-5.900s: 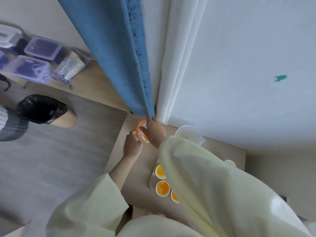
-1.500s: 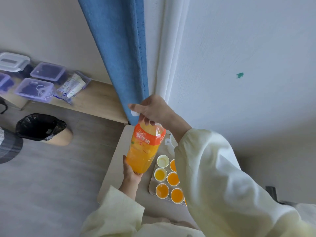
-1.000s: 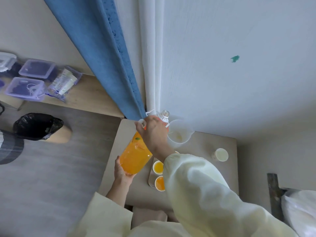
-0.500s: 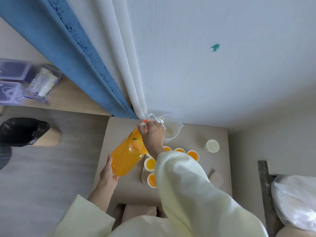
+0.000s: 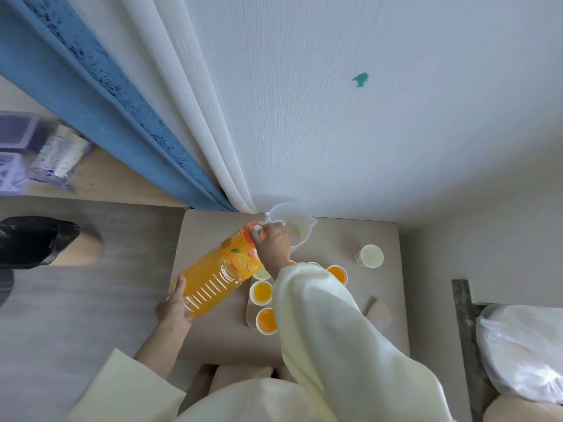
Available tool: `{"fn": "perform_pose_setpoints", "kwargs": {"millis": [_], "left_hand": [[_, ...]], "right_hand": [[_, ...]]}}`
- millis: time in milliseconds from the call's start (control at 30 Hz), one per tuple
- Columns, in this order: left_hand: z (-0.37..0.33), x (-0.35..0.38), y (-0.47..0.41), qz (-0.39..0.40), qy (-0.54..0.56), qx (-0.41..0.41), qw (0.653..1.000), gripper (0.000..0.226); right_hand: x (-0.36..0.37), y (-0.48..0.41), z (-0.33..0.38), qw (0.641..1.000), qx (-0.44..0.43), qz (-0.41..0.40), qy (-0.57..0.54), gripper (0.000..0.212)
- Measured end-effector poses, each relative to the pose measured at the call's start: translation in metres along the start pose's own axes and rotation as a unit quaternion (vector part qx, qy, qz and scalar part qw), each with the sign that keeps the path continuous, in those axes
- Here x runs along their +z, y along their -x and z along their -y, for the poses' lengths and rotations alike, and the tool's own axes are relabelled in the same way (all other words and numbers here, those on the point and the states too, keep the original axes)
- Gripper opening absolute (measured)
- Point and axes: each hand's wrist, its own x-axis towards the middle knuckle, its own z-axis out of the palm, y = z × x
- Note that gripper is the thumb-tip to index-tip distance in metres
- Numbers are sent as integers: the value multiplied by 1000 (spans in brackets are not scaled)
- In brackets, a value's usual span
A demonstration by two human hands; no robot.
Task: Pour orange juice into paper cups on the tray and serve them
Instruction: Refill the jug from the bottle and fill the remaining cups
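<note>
Together, left grip (image 5: 173, 306) and right grip (image 5: 273, 245) clasp the bottle (image 5: 214, 278) over a beige table (image 5: 341, 236).

a white wall (image 5: 396, 102) fills most of the view, with a small green mark (image 5: 360, 79) on it. a white sheer curtain (image 5: 182, 86) hangs over its left part, and a blue curtain (image 5: 76, 86) hangs just beside that, further left. both drop to the far left corner of a low beige table (image 5: 350, 236) set against the wall. the floor (image 5: 76, 315) is grey, wood-grained. at the left a pale wooden shelf (image 5: 122, 178) carries blurred clear boxes (image 5: 15, 132). near it a bin (image 5: 33, 239) lined with a black bag stands on the floor. at the right are a dark post (image 5: 466, 330) and a white plastic bag (image 5: 524, 345). the light is soft and even.
</note>
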Motion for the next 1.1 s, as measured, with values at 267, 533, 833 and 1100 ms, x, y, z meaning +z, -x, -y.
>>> {"fn": "perform_pose_setpoints", "kwargs": {"millis": [267,533,833,1100], "left_hand": [[-10,0,11,-11,-26,21,999,59],[-17,0,24,-11,-27,61,998,44],[-19,-6,26,-13,-55,75,996,45],[-23,-12,28,-17,-73,72,995,51]], "right_hand": [[3,-4,-6,1000,22,8,3,46],[1,-6,-8,1000,21,16,3,46],[2,-7,-10,1000,12,19,17,45],[1,-8,-6,999,1,32,25,43]]}}
